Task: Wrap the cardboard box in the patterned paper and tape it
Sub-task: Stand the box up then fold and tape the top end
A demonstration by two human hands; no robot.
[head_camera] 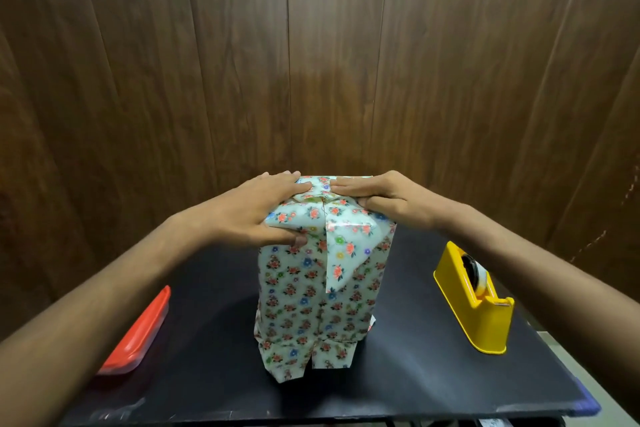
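The left hand (256,208) lies flat on the top of the cardboard box (322,274), fingers straight and pressing a paper flap down, with the thumb hooked under the near top edge. The right hand (377,198) presses the opposite flap with straight fingers, thumb tucked against the top right corner. Neither hand grasps anything; both act as flat clamps on the top fold.

The box stands upright on its end at the middle of the black table (398,385). The patterned paper (304,305) covers every face that shows; no bare cardboard can be seen. A vertical seam runs down the near face of the box. At the top, a triangular flap (341,260) hangs loose over the near face, not yet folded flat. At the foot of the box the paper flares outward and appears unfolded.

Whether tape already holds the seam cannot be told.

To the right of the box, well apart, stands a yellow tape dispenser (474,302). To the left of the box, well apart, lies a red-lidded container (138,333).

Judgement: the body wrap is done; the top end is mid-fold. Remaining: fold the hanging flap, tape the top, then close and tape the bottom end.
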